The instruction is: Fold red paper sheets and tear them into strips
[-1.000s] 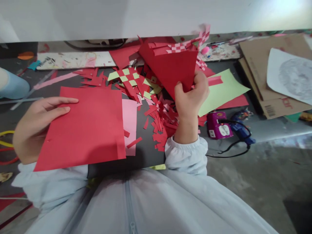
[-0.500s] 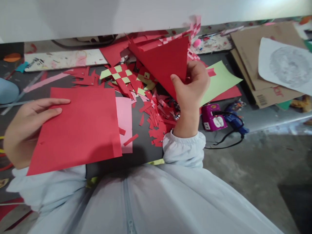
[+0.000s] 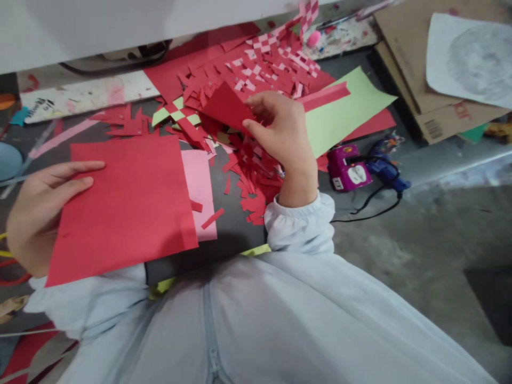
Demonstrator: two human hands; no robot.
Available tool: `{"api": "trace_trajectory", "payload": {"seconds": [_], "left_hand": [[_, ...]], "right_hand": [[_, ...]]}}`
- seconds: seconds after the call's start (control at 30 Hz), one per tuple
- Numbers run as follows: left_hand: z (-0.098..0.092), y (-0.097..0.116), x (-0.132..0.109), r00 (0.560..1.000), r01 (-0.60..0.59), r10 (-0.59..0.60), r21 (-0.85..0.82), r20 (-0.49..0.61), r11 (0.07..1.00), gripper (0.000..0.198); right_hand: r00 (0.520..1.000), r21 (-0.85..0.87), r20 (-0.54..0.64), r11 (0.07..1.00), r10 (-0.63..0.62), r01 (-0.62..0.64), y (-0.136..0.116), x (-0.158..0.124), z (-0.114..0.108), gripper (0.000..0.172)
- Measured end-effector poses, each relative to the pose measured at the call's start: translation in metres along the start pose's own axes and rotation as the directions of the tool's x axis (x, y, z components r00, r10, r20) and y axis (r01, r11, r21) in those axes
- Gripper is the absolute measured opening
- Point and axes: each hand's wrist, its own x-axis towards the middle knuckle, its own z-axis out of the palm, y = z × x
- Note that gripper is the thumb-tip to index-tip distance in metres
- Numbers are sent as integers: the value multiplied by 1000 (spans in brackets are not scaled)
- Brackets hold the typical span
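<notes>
My left hand (image 3: pixel 44 208) is closed on the left edge of a red paper sheet (image 3: pixel 128 202), thumb and one finger on top and the rest hidden below. Part of a pink sheet (image 3: pixel 200 197) shows from under its right side. Between thumb and fingers, my right hand (image 3: pixel 282 128) pinches a piece of red paper (image 3: pixel 227 106), tilted above the scraps. Red paper cuttings (image 3: pixel 248 186) lie in a heap below that hand. Red-and-green woven paper (image 3: pixel 182 114) lies left of it, and pink-and-red checked pieces (image 3: pixel 264 42) lie farther back.
A light green sheet (image 3: pixel 340 114) with a red strip across it lies right of my right hand. Close by are a purple box (image 3: pixel 349 168) and a blue tool with a black cord (image 3: pixel 394 176). Cardboard (image 3: pixel 404 69) and a printed sheet (image 3: pixel 472 69) lie at the far right.
My right hand has moved left and lowered the red paper, which stood taller before. More checked pieces behind it now show. The left hand keeps its hold; the whole view has shifted slightly.
</notes>
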Motion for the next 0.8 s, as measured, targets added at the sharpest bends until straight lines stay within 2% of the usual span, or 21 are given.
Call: {"api": "trace_trajectory", "payload": {"seconds": [0.1,0.2,0.33,0.43,0.63,0.7,0.8], "left_hand": [[-1,-1,1,1000,-6,6,19,-12,1000,45],[-2,-2,2,999,-21,22,24,-26,999,43],[-2,-2,1,999,-47,47,-9,-16,999,41],[-4,-2,1,998,-62,62,-15,3,998,41],[-7,-6,4,995,-99,99,-9,-15,995,43],[-8,-7,6,991,-125,125,-3,-48,992,43],[-9,-8,9,966,-225,225,11,-131,974,42]], "right_hand": [[997,14,67,1000,-26,25,-11,-5,-10,28],[992,-54,117,998,-35,42,-24,-16,-27,25],[995,-190,90,980,-42,59,-39,-35,-52,26],[994,-301,101,953,30,2,-44,-49,-65,25],[987,-385,123,921,108,-52,-42,-76,-76,22],[984,-372,134,926,116,-58,-40,-85,-77,23],[978,-365,172,930,120,-50,-37,-97,-75,24]]}}
